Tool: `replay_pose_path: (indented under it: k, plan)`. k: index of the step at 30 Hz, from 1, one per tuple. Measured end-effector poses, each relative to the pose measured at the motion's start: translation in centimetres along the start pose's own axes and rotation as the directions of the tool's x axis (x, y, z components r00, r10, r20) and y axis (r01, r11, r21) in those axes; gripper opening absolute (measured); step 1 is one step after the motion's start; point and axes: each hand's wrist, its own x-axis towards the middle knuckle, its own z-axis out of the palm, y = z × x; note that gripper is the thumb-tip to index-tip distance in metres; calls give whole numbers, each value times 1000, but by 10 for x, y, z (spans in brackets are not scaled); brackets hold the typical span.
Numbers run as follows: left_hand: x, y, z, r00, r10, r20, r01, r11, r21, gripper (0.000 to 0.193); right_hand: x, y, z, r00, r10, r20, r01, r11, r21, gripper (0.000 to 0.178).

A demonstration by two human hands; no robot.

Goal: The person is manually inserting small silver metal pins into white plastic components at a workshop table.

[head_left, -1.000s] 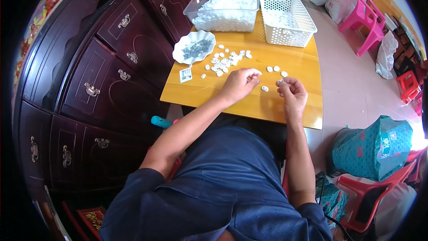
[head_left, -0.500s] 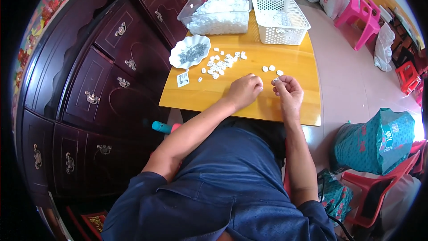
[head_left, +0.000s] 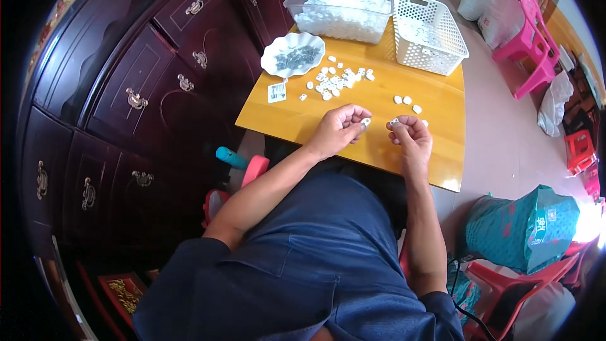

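Observation:
Over the near part of the yellow wooden table, my left hand (head_left: 339, 131) pinches a small white plastic piece (head_left: 365, 122) between thumb and forefinger. Close beside it, my right hand (head_left: 413, 141) pinches another small white piece (head_left: 394, 122) with a dark spot on it. The two pieces are apart. A few white pieces (head_left: 407, 100) lie just beyond my right hand, and one more is partly hidden behind it. Farther left is a loose cluster of similar white pieces (head_left: 336, 82), some with dark holes. A scalloped white dish (head_left: 270, 65) holds small dark grey parts.
At the back stand a clear plastic bin (head_left: 344, 23) heaped with white pieces and a white perforated basket (head_left: 435, 57). A small printed card (head_left: 276, 92) lies by the dish. Dark wooden cabinets (head_left: 158, 82) line the left; pink chairs (head_left: 530, 50) and a teal bag (head_left: 524, 227) stand right.
My left hand has turned from a downward closed pose so its pinched piece now shows. The right hand keeps its pinch. The whole view has shifted and tilted slightly.

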Motion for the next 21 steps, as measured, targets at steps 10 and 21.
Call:
replay_pose_path:
  k: [10, 21]
  plan:
    - [-7, -11, -7, 982, 174, -72, -161, 975, 149, 14, -7, 3, 9, 994, 60, 95, -64, 997, 43, 11]
    - [-8, -13, -16, 988, 67, -142, -66, 998, 11, 13, -6, 1, 6, 992, 73, 101, -81, 994, 77, 10]
